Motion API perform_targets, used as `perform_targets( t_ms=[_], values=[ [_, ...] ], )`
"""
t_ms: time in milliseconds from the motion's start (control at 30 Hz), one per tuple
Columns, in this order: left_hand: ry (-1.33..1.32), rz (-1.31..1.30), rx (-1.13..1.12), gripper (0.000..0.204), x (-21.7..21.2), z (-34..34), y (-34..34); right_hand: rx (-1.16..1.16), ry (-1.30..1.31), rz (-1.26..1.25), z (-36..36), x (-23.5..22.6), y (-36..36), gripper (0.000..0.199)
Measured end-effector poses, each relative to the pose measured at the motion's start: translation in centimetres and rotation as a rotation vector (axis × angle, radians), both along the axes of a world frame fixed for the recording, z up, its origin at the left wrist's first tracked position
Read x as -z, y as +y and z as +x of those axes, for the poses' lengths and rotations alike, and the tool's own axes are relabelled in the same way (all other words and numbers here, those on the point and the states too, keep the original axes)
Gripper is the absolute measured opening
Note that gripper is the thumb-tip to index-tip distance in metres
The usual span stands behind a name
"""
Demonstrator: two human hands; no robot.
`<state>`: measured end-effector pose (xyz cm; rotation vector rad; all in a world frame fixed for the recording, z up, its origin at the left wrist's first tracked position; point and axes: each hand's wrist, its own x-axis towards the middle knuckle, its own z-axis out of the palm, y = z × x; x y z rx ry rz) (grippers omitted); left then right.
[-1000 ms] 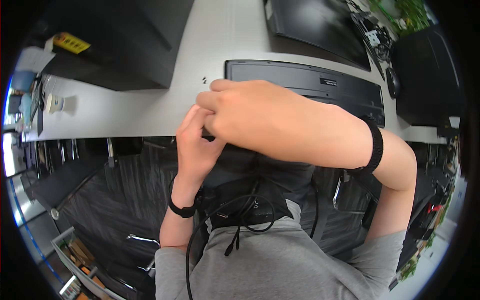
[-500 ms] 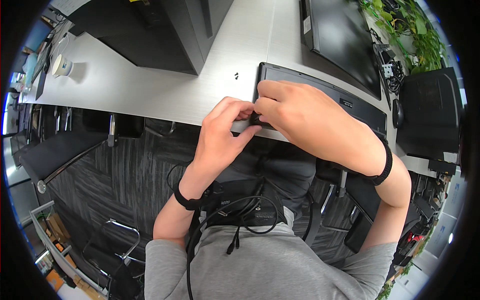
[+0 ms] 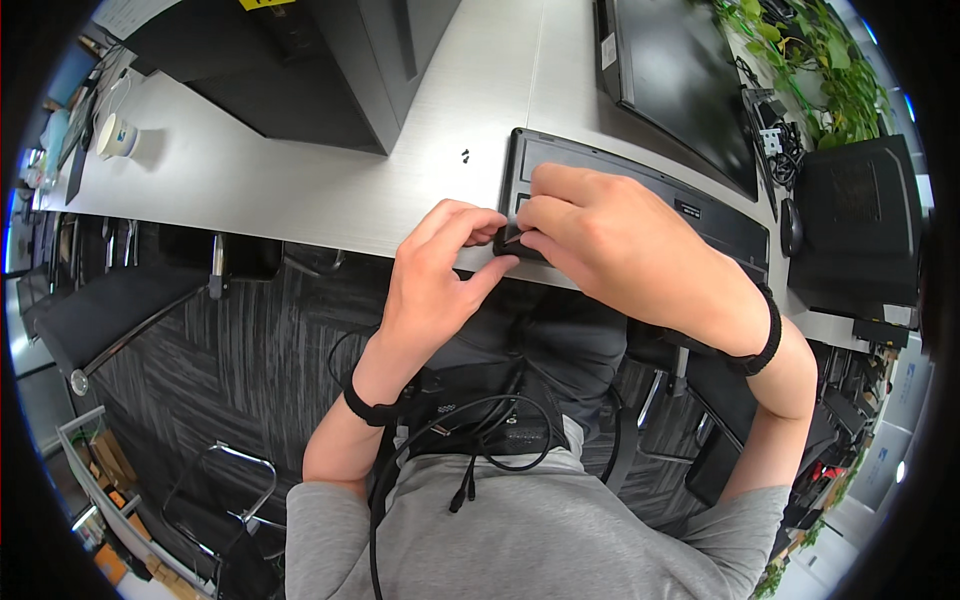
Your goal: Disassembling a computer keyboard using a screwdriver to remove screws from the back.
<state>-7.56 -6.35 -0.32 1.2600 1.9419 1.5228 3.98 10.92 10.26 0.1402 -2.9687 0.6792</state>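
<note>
A black keyboard (image 3: 590,150) lies at the table's near edge, its underside apparently up, with a small label on it. My left hand (image 3: 435,265) is at its near left corner, thumb along the near edge and bent fingers at the left side, so the corner sits between them. Over that same corner my right hand (image 3: 600,220) is closed in a pinch. A thin, pointed tip shows beneath its fingers, but the hand hides the rest. Several tiny black pieces (image 3: 465,156) lie on the table left of the keyboard.
A large black computer case (image 3: 330,80) stands at the back left, a monitor (image 3: 685,80) at the back right. Right of the keyboard are a mouse (image 3: 791,228) and another black case (image 3: 855,220). A paper cup (image 3: 118,137) stands far left. Cables (image 3: 480,410) hang before my torso.
The view has shifted slightly. My right fingers have lifted and tilted a little at the corner, so the thin tip shows more. My left hand stays at the corner.
</note>
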Motion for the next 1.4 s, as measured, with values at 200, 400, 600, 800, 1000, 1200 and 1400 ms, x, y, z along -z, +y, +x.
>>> perform_targets(
  t_ms=[200, 400, 600, 800, 1000, 1200, 1400],
  values=[
    [0.029, -0.012, 0.001, 0.038, -0.3, 0.1, -0.2, -0.026, 0.005, 0.100, 0.4, 0.4, -0.8, 0.015],
    [0.040, -0.005, -0.003, 0.038, -0.2, 0.1, 0.0, -0.030, 0.046, 0.113, 0.5, -0.4, -0.6, 0.017],
    [0.037, 0.019, -0.016, 0.039, 0.2, 0.4, -0.1, -0.007, 0.077, 0.098, 1.2, -1.5, 0.3, 0.016],
    [0.120, 0.014, -0.057, 0.046, 0.1, 1.1, 0.0, 0.253, 0.051, 0.080, 6.8, -5.2, 4.2, 0.016],
    [0.528, 0.130, -0.055, 0.048, 0.2, 4.3, 2.6, 0.393, -0.014, 0.046, 12.6, -6.1, 5.2, 0.016],
    [0.439, 0.160, -0.133, 0.064, 0.0, 3.1, 4.1, 0.433, 0.198, -0.045, 11.4, -4.2, 6.1, 0.016],
    [0.146, 0.053, -0.159, 0.037, 0.3, -0.3, 4.8, 0.300, 0.279, -0.086, 5.2, -2.3, 6.1, 0.015]
  ],
)
